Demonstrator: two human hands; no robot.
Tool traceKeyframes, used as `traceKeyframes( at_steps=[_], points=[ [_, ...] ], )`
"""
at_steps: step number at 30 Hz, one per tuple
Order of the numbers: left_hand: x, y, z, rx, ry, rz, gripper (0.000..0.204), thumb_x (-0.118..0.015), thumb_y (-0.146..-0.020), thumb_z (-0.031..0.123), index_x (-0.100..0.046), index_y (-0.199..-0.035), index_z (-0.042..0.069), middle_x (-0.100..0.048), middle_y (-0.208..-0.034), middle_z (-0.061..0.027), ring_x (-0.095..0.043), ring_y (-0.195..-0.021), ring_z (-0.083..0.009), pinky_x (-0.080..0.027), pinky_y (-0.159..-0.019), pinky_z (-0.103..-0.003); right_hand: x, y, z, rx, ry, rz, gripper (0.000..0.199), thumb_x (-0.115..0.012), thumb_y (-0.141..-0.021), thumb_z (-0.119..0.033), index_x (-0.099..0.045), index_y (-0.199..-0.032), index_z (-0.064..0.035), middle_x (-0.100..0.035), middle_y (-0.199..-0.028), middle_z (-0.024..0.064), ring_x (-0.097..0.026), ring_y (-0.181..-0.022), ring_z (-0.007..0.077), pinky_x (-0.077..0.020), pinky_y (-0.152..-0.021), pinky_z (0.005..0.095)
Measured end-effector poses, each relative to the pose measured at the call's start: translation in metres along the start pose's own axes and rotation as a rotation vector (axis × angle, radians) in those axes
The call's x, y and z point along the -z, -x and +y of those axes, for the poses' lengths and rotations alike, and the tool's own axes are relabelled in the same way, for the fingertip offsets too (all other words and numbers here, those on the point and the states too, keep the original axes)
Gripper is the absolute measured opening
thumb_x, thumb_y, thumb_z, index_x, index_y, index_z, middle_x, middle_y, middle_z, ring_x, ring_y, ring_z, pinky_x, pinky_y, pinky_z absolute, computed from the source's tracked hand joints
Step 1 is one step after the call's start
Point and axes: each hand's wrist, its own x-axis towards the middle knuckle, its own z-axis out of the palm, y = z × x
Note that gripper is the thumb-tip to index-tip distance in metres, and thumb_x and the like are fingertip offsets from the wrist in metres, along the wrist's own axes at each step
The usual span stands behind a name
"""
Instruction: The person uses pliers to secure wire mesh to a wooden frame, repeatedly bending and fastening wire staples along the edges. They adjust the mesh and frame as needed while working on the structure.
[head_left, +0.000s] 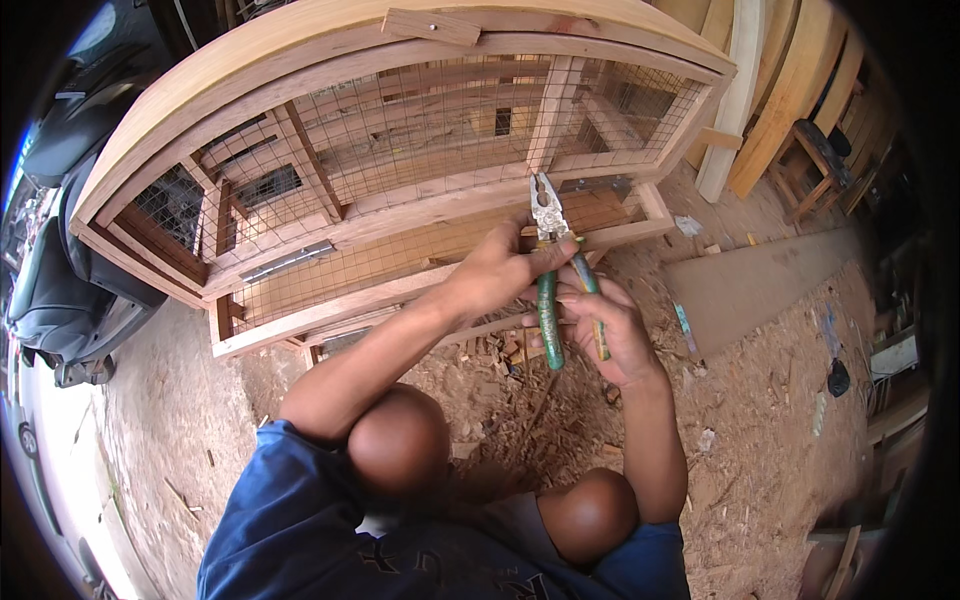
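Observation:
Combination pliers (pixel 549 308) with green handles point away from me, their metal jaws up against the lower edge of a wooden frame covered in wire mesh (pixel 440 125). My left hand (pixel 490 272) is closed on the pliers near the pivot, its thumb lying across the top of the handles. Lower down, my right hand (pixel 612 328) is wrapped round the handles from the right, some fingers hidden behind them. Whether the jaws grip a wire cannot be made out. The handles are spread a little apart. A metal hinge (pixel 287 262) joins the frame to a lower mesh-covered wooden section.
Both of my knees (pixel 400 440) are bent up close beneath my forearms. Wood shavings and offcuts (pixel 510 365) litter the floor. Planks (pixel 790 100) lean at the back right, near a flat brown board (pixel 765 285). A dark motorbike (pixel 80 240) stands at the left.

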Motion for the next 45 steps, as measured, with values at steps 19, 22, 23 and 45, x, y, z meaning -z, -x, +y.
traceKeyframes(
  at_steps=[19,22,23,45],
  points=[
    [-0.006,-0.016,-0.010,-0.001,-0.020,-0.147,0.068,-0.069,-0.098,0.034,-0.041,-0.145,-0.006,-0.068,-0.112,-0.0121,-0.067,-0.098,-0.0186,-0.054,-0.086,-0.031,0.004,0.007,0.000,0.008,-0.073,0.098,0.040,-0.047,-0.101,-0.018,-0.047,-0.135,0.0034,-0.064,-0.121,0.0190,-0.069,-0.106,0.0326,-0.0617,-0.084,0.0475],
    [-0.012,-0.018,-0.011,-0.022,0.017,-0.125,0.064,-0.069,-0.098,0.031,-0.042,-0.143,-0.007,-0.068,-0.111,-0.0118,-0.067,-0.097,-0.0178,-0.055,-0.086,-0.031,0.008,0.008,0.000,0.017,-0.133,0.098,0.043,-0.046,-0.103,-0.022,-0.045,-0.139,0.0020,-0.063,-0.123,0.0209,-0.068,-0.108,0.0341,-0.0615,-0.085,0.0487],
    [-0.014,-0.020,-0.011,-0.036,0.043,-0.142,0.063,-0.069,-0.098,0.030,-0.043,-0.142,-0.007,-0.068,-0.110,-0.0120,-0.067,-0.096,-0.0177,-0.055,-0.085,-0.031,0.010,0.008,-0.001,0.015,-0.153,0.091,0.044,-0.046,-0.104,-0.024,-0.044,-0.140,0.0018,-0.062,-0.124,0.0218,-0.068,-0.109,0.0348,-0.0611,-0.086,0.0494],
    [-0.055,-0.070,0.000,-0.087,0.041,0.031,0.047,-0.070,-0.097,0.020,-0.053,-0.129,-0.009,-0.070,-0.097,-0.0124,-0.069,-0.082,-0.0169,-0.058,-0.069,-0.031,0.072,-0.007,-0.030,-0.029,-0.253,-0.007,0.051,-0.046,-0.105,-0.037,-0.047,-0.138,0.0018,-0.062,-0.122,0.0210,-0.066,-0.108,0.0333,-0.0554,-0.093,0.0506]
  ],
)
